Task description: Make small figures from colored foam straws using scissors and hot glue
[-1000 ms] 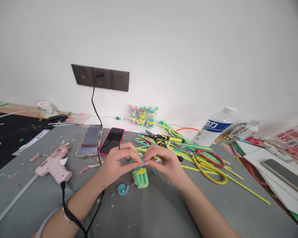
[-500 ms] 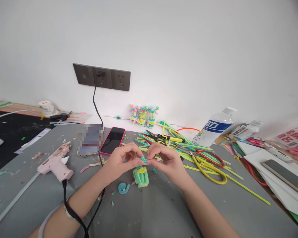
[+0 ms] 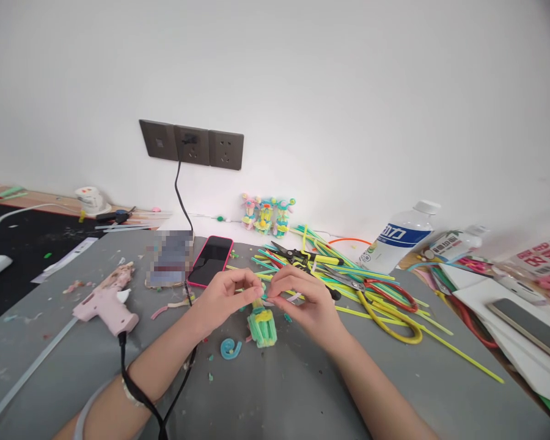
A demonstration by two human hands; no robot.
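Note:
My left hand (image 3: 229, 296) and my right hand (image 3: 305, 299) meet over the middle of the grey table, fingertips nearly touching. Both are closed in a pinch around a short teal piece of pipe cleaner (image 3: 264, 293), which the fingers mostly cover. Just below them is a small green and yellow bundle of pipe cleaner pieces (image 3: 263, 331); its upper end runs up behind the fingertips. A blue pipe cleaner coil (image 3: 230, 349) lies to its left.
On the left rests a pink glue gun (image 3: 107, 302) with a black cord. A phone (image 3: 211, 260) lies behind my left hand. Cutters (image 3: 302, 255), scissors (image 3: 389, 305) and loose pipe cleaners (image 3: 467, 357) spread rightward, near a bottle (image 3: 401, 235). Three small figures (image 3: 266, 216) stand by the wall.
The teal piece shows less between my fingertips now, and my right fingers have curled further over it. The whole view has shifted slightly.

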